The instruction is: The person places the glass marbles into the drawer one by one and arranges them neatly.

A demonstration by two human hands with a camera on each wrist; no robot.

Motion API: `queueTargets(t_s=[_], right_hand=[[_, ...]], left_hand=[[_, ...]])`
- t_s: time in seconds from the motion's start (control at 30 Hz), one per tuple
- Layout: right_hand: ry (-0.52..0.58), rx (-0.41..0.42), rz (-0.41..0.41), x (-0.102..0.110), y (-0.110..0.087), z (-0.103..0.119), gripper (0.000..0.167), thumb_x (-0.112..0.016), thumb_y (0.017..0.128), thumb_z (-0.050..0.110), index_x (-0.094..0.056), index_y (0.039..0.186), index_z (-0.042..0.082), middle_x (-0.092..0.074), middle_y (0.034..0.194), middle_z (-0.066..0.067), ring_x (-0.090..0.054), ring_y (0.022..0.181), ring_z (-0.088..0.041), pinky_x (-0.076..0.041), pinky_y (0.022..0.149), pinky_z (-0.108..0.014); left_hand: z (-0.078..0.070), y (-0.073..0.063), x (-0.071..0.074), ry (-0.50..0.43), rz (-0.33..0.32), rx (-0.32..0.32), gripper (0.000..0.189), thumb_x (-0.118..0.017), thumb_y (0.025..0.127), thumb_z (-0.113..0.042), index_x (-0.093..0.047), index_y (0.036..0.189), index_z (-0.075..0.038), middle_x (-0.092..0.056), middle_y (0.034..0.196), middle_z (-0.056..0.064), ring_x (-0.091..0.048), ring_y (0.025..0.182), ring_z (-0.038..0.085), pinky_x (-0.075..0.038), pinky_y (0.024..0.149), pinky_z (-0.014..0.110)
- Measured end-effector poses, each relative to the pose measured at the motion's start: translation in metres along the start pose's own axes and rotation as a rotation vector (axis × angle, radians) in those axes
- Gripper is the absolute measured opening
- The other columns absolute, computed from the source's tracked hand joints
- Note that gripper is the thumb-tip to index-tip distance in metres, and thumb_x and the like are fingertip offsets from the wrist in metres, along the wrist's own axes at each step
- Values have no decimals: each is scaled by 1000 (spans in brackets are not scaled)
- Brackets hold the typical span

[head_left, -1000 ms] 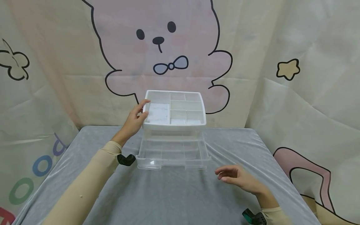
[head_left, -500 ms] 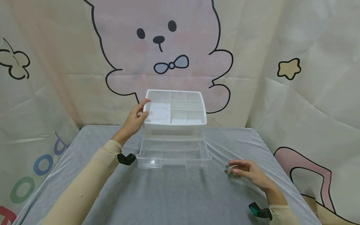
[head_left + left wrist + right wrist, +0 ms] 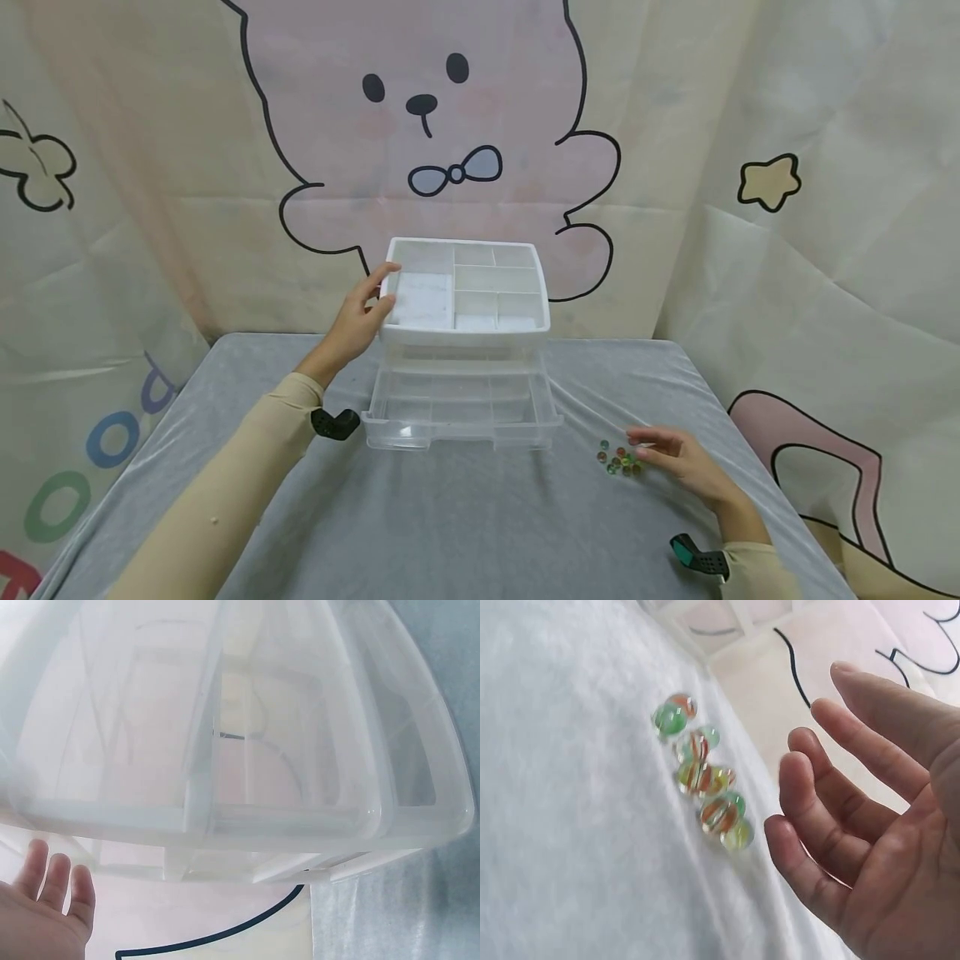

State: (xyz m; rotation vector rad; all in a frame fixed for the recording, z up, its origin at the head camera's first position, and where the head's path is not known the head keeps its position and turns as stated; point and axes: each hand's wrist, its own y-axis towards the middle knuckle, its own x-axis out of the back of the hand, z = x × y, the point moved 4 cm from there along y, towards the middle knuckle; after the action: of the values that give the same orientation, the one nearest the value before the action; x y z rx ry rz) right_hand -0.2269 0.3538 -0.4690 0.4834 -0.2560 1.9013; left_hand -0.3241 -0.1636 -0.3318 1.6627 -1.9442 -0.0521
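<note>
A white plastic drawer organizer [image 3: 465, 331] stands on the table, its top tray split into compartments. Its clear lower drawer [image 3: 465, 408], also divided, sticks out toward me. My left hand [image 3: 356, 321] rests at the organizer's upper left side, fingertips at the rim; in the left wrist view its fairly straight fingers [image 3: 54, 881] are by the clear wall. Several glass marbles [image 3: 619, 460] with coloured swirls lie loosely grouped on the cloth right of the drawer. My right hand [image 3: 690, 467] hovers just right of the marbles [image 3: 697, 776], fingers loosely bent, holding nothing.
Grey velvety cloth [image 3: 480, 517] covers the table, with some wrinkles at the right. Behind it hangs a cream curtain printed with a pink bear [image 3: 450, 125]. More printed fabric closes off both sides. Each wrist carries a black device [image 3: 699, 557].
My right hand has let go of the marbles, which now lie on the cloth, and has drawn away to the right. My left hand and the organizer have stayed in place.
</note>
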Motion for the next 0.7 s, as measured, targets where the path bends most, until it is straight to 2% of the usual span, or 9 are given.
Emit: queueTargets(t_s=[0.17, 0.37, 0.47, 0.57, 0.7], right_hand=[[-16, -23, -31, 4, -3, -6, 38, -60, 100, 7, -56, 130, -16, -71, 123, 9, -62, 108, 6, -49, 86, -14], [-84, -78, -29, 9, -5, -16, 33, -62, 99, 8, -63, 126, -12, -74, 118, -6, -64, 97, 5, -52, 78, -19], [-107, -93, -7, 9, -5, -19, 33, -64, 98, 10, -65, 123, -12, -75, 116, -4, -64, 93, 5, -52, 74, -21], [-115, -79, 5, 9, -6, -19, 32, -65, 97, 11, -66, 119, -12, -75, 112, 0, -63, 90, 4, -51, 71, -22], [-132, -52, 22, 9, -7, -20, 29, -66, 96, 8, -68, 117, -12, -75, 111, -7, -64, 90, 2, -52, 72, -22]], left_hand=[[0, 0, 1, -4, -7, -5, 51, -43, 106, -13, -35, 157, -14, -31, 161, 14, -42, 131, 37, -37, 98, 50], [1, 0, 1, -5, -10, -10, 51, -44, 106, -13, -35, 156, -13, -32, 160, 15, -43, 129, 36, -37, 96, 48], [0, 0, 1, -8, -10, -12, 51, -44, 106, -13, -35, 157, -13, -31, 161, 16, -43, 131, 37, -38, 96, 48], [0, 0, 1, -6, -7, -11, 51, -44, 106, -13, -34, 157, -13, -31, 161, 16, -42, 132, 37, -37, 97, 48], [0, 0, 0, -7, -1, -9, 51, -43, 107, -14, -34, 157, -13, -31, 160, 16, -42, 130, 36, -36, 96, 47]])
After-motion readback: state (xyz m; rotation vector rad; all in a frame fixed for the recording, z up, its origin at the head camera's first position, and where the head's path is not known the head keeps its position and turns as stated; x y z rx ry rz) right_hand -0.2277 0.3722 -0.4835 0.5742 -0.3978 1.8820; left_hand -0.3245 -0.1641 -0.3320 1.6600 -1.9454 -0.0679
